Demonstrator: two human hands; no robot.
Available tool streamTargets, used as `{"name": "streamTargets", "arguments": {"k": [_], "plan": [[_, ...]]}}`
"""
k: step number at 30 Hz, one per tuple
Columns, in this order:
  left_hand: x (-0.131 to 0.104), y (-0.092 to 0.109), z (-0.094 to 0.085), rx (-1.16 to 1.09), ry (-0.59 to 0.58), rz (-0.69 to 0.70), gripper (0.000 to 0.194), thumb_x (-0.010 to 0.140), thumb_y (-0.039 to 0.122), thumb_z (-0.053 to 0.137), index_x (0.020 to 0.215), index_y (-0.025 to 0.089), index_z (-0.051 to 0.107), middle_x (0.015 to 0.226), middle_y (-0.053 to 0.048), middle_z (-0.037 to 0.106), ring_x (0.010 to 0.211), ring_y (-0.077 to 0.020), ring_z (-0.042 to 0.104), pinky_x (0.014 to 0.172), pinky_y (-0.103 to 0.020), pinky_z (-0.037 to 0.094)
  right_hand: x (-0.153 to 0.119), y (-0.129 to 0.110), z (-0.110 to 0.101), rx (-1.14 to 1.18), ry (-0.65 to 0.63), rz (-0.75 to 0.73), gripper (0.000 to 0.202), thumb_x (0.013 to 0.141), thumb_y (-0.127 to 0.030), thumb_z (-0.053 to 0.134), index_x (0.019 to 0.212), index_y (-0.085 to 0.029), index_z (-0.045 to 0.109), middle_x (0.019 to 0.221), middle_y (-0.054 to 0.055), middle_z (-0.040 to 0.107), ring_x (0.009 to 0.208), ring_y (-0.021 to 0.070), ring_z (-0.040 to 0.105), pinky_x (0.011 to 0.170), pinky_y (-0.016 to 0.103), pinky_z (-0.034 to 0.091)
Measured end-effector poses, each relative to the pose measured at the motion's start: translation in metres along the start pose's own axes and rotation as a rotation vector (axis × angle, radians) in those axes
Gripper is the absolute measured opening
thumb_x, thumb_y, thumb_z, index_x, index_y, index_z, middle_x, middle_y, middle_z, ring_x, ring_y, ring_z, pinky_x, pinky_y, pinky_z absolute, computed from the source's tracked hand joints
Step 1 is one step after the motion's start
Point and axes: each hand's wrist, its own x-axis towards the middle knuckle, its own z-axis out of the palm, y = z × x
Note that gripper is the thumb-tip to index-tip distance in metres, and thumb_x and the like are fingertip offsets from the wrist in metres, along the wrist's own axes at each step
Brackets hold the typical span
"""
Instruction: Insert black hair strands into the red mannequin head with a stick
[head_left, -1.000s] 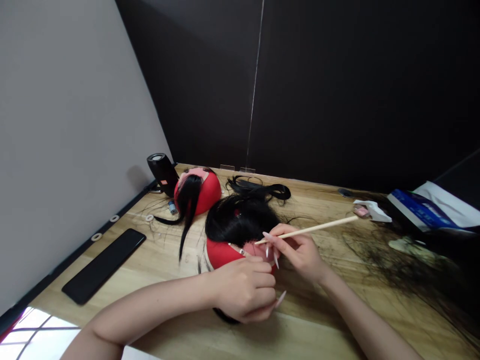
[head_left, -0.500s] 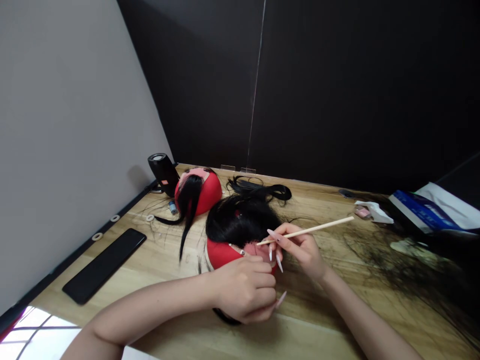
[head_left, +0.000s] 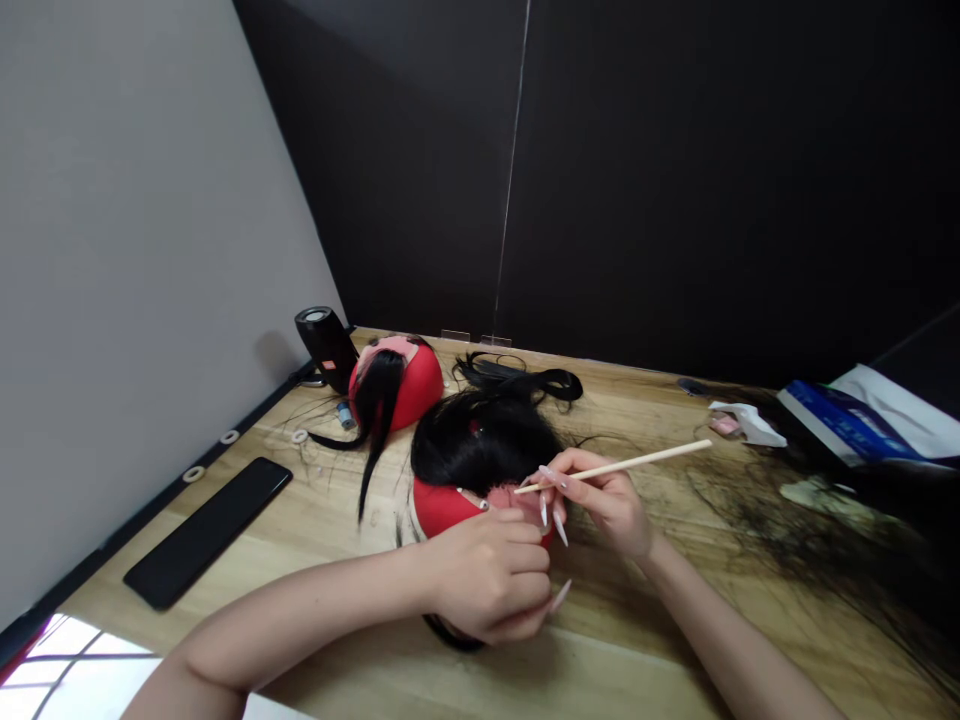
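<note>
A red dome-shaped wig block (head_left: 444, 508) sits in front of me, partly covered by a mass of long black hair (head_left: 480, 445). A pink mesh patch (head_left: 517, 502) shows on its near right side, with a pin beside it. My right hand (head_left: 596, 497) pinches a ventilating needle (head_left: 637, 461) with a slim pale wooden handle, its front end at the mesh; the fine tip is too small to see. My left hand (head_left: 491, 575) is closed against the block's near side, fingers curled under. Whatever those fingers hold is hidden.
Behind left stand a second red wig block (head_left: 424, 388) with black hair and a black cylindrical speaker (head_left: 328, 345). A black phone (head_left: 208, 530) lies at left. Loose dark hair (head_left: 795, 520), a tissue (head_left: 757, 425) and a blue-white packet (head_left: 855, 420) lie at right.
My right hand and the ventilating needle have shifted very slightly to the right, with the handle's rear end a touch lower. My left hand stays in place.
</note>
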Motion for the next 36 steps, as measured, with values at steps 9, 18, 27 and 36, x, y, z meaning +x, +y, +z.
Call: {"name": "streamTargets", "arguments": {"k": [9, 18, 27, 36], "plan": [[0.0, 0.004, -0.003, -0.051, -0.019, -0.023, 0.034, 0.091, 0.017, 0.047, 0.057, 0.016, 0.052, 0.059, -0.003, 0.051, 0.058, -0.0156, 0.04, 0.058, -0.03, 0.038, 0.005, -0.005, 0.01, -0.069, 0.057, -0.04, 0.023, 0.092, -0.034, 0.063, 0.087, -0.012, 0.066, 0.068, 0.004, 0.067, 0.05, 0.0082, 0.058, 0.049, 0.018, 0.05], [0.002, 0.006, -0.005, -0.235, -0.019, -0.099, 0.033, 0.093, 0.015, 0.042, 0.06, 0.019, 0.043, 0.058, -0.003, 0.05, 0.059, -0.0152, 0.036, 0.059, -0.029, 0.039, 0.007, -0.002, 0.011, -0.078, 0.091, -0.029, 0.023, 0.091, -0.035, 0.064, 0.089, -0.012, 0.067, 0.068, 0.004, 0.068, 0.046, 0.0077, 0.057, 0.045, 0.018, 0.049], [0.003, 0.008, -0.006, -0.315, -0.011, -0.158, 0.032, 0.091, 0.014, 0.044, 0.059, 0.02, 0.039, 0.054, 0.0, 0.046, 0.058, -0.0138, 0.035, 0.056, -0.028, 0.037, 0.007, -0.001, 0.007, -0.01, 0.056, -0.008, 0.024, 0.092, -0.036, 0.063, 0.087, -0.012, 0.066, 0.071, 0.005, 0.069, 0.053, 0.0079, 0.059, 0.052, 0.018, 0.051], [0.004, 0.008, -0.001, -0.106, 0.009, -0.061, 0.034, 0.089, 0.019, 0.046, 0.055, 0.018, 0.047, 0.055, -0.001, 0.048, 0.056, -0.0144, 0.037, 0.057, -0.031, 0.035, 0.008, 0.005, 0.001, 0.101, 0.02, 0.057, 0.024, 0.093, -0.035, 0.063, 0.089, -0.012, 0.066, 0.076, 0.006, 0.07, 0.055, 0.0099, 0.06, 0.057, 0.023, 0.052]]}}
